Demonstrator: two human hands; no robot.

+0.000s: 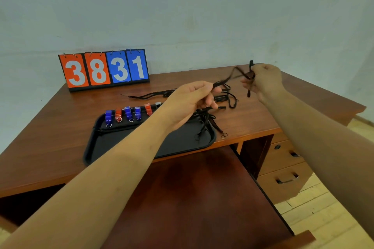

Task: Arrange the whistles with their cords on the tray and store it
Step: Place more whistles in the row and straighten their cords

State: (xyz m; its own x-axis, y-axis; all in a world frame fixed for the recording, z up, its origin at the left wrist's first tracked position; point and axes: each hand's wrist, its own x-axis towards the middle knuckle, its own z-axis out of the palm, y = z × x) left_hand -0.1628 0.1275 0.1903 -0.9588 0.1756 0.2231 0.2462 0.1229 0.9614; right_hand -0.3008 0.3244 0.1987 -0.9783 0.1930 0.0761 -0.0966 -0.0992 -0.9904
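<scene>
Only two bare forearms and hands of the person show: the left forearm (113, 168) and the right forearm (323, 137) are uncovered from the wrist back to the picture's edge. The left hand (190, 101) and the right hand (265, 82) are bare as well, fingers (208, 104) included. Close to the lens, both forearms look broad and long.
</scene>
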